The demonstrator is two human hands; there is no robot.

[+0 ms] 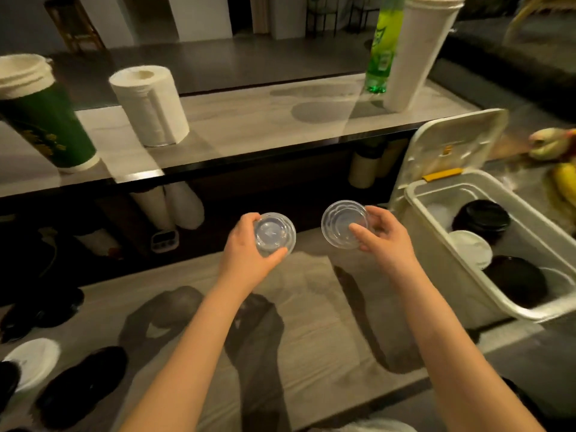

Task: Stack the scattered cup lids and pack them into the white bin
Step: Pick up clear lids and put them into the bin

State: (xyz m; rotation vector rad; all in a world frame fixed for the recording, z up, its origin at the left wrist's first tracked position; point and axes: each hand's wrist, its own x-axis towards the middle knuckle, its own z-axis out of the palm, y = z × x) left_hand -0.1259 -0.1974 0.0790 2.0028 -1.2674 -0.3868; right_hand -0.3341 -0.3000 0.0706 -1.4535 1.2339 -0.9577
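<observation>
Lower left, nearest, on the wood-grain counter [311, 307]: one white lid [32, 360] and several dark lids [82, 385], blurred, loose, not yet packed. Mid-distance, above the counter: left hand [249, 247], fingers curled round one clear lid [276, 233]; right hand [383, 235] pinching a second clear lid [343, 224] by its rim; the two near each other, apart, unstacked. Just right: white bin [442, 275], cover [452, 145] flipped up, black lids [481, 219] and a pale lid [470, 247] already inside, room remaining. Judged partway: clear pair to nest and pack, lower-left strays to gather. Farther, on the raised ledge: paper-towel roll [149, 104], green cup stack [43, 120], green bottle [381, 48], tall white cup stack [417, 51]. Beyond: dim room, dark floor.
</observation>
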